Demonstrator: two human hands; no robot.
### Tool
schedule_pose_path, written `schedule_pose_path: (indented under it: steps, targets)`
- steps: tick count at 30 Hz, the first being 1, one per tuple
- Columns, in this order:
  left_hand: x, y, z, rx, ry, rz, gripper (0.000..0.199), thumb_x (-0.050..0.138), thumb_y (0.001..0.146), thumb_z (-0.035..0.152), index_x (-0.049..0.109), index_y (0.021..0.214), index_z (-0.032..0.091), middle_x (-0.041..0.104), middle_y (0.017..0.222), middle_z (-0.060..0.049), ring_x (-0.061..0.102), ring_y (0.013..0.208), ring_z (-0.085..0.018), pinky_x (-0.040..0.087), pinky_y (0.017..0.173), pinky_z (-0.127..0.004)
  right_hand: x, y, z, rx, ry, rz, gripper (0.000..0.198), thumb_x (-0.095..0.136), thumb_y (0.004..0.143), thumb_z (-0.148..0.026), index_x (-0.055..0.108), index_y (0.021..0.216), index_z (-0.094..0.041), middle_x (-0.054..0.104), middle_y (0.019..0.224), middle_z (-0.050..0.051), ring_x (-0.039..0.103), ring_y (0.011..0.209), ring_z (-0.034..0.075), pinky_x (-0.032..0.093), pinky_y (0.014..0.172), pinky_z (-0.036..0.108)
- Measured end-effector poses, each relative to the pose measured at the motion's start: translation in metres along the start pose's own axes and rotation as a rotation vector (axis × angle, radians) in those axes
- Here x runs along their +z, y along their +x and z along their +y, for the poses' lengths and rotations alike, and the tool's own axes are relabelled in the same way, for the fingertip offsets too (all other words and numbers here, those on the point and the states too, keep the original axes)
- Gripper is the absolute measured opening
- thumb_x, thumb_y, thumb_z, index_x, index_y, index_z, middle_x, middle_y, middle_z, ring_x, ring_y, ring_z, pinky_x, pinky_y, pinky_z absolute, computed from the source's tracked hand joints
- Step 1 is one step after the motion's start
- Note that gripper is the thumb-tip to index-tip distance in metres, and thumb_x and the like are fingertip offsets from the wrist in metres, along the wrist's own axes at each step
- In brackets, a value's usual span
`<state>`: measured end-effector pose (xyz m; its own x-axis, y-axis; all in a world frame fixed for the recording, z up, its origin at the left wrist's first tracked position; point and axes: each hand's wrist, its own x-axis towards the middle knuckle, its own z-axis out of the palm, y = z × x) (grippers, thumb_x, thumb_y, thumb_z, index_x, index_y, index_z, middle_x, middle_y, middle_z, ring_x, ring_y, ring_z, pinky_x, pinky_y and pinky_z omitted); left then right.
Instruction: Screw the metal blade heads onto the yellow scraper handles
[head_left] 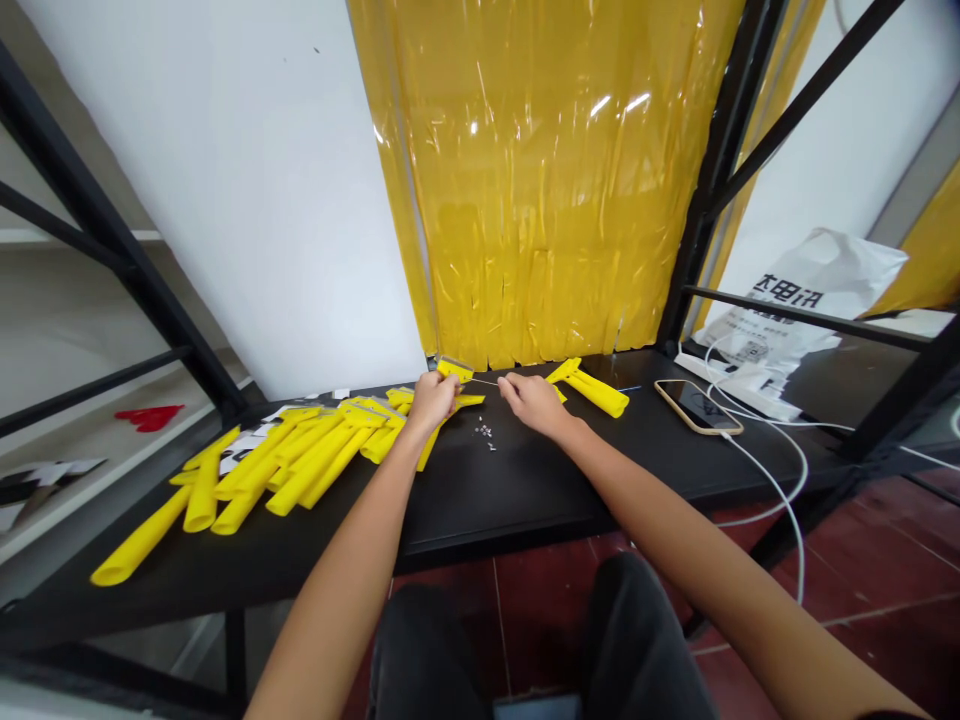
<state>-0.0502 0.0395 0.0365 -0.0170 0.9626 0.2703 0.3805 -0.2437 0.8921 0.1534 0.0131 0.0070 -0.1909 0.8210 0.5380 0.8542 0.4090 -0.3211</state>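
Note:
My left hand (435, 400) is closed around a yellow scraper (455, 370), its head with a metal edge sticking out above the fingers and its handle slanting down below them. In my right hand (534, 400) is a thin screwdriver (484, 381); only its slim metal shaft shows, pointing left with its tip at the scraper's head. My fingers hide the screwdriver's handle. Between and below the hands, several tiny silvery screws (486, 432) lie on the black table (510, 490). Beside my right hand rest more yellow scrapers (600, 392).
A pile of yellow scrapers (300, 465) with hollow handles covers the table's left side. To the right lie a phone (697, 407) on a white cable (799, 480) and a white plastic bag (795, 300). Black frame bars (180, 340) flank the table; a yellow plastic curtain (540, 200) hangs behind.

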Motion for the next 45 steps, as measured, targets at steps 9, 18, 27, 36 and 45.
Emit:
schedule_pose_path:
  steps: [9,18,27,36,45]
  targets:
    - [-0.001,-0.003,0.002,0.049,0.099,0.009,0.014,0.058,0.072,0.021,0.055,0.058,0.019,0.05,0.041,-0.002,0.047,0.039,-0.014,0.035,0.04,-0.025,0.0,0.005,0.006,-0.018,0.213,-0.048,0.044,0.039,0.103,-0.043,0.068,0.082,-0.019,0.07,0.076,0.004,0.061,0.071,0.017,0.035,0.067,0.027]
    - [-0.001,0.003,-0.002,-0.014,-0.117,0.023,0.008,0.059,0.069,0.018,0.058,0.061,0.017,0.048,0.039,0.0,0.045,0.036,-0.013,0.034,0.038,-0.024,0.008,0.007,0.017,-0.043,0.389,-0.187,0.037,0.036,0.102,-0.041,0.065,0.093,-0.02,0.062,0.071,-0.001,0.055,0.067,0.015,0.038,0.065,0.025]
    - [-0.001,0.008,-0.004,-0.128,-0.376,0.106,0.023,0.066,0.069,0.013,0.059,0.091,0.013,0.074,0.088,-0.01,0.062,0.05,-0.01,0.042,0.043,-0.019,0.013,-0.001,0.015,-0.161,0.409,-0.386,0.03,0.059,0.094,-0.039,0.055,0.116,-0.018,0.061,0.078,-0.002,0.052,0.066,0.014,0.039,0.065,0.025]
    - [-0.002,0.009,-0.007,-0.088,-0.382,0.087,0.015,0.074,0.071,0.014,0.064,0.081,0.012,0.071,0.079,-0.008,0.064,0.055,-0.013,0.046,0.045,-0.022,0.013,0.0,0.015,-0.209,0.384,-0.447,0.016,0.07,0.086,-0.033,0.078,0.094,-0.022,0.076,0.089,0.002,0.067,0.08,0.016,0.043,0.071,0.025]
    - [-0.002,0.008,-0.011,-0.025,-0.39,0.072,0.023,0.075,0.072,0.014,0.063,0.091,0.012,0.072,0.082,-0.007,0.065,0.057,-0.013,0.051,0.049,-0.023,0.018,0.0,0.016,-0.233,0.286,-0.41,0.023,0.073,0.085,-0.034,0.078,0.104,-0.022,0.072,0.094,0.005,0.065,0.082,0.017,0.044,0.073,0.026]
